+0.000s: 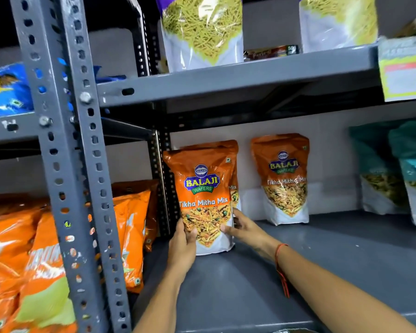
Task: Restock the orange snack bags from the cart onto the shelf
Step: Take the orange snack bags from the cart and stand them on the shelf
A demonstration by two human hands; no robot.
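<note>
An orange Balaji Tikha Mitha Mix bag (202,195) stands upright on the grey shelf (298,255), near its left post. My left hand (181,246) grips the bag's lower left edge and my right hand (244,228) holds its lower right side. A second orange bag (234,164) stands directly behind it, mostly hidden. A third orange bag (282,179) stands upright to the right against the back wall. The cart is out of view.
Teal snack bags (394,169) stand at the shelf's far right. The upper shelf (226,80) carries purple-topped sev bags (202,30). A perforated grey upright (75,164) stands at left, with orange chip bags (34,260) in the neighbouring bay.
</note>
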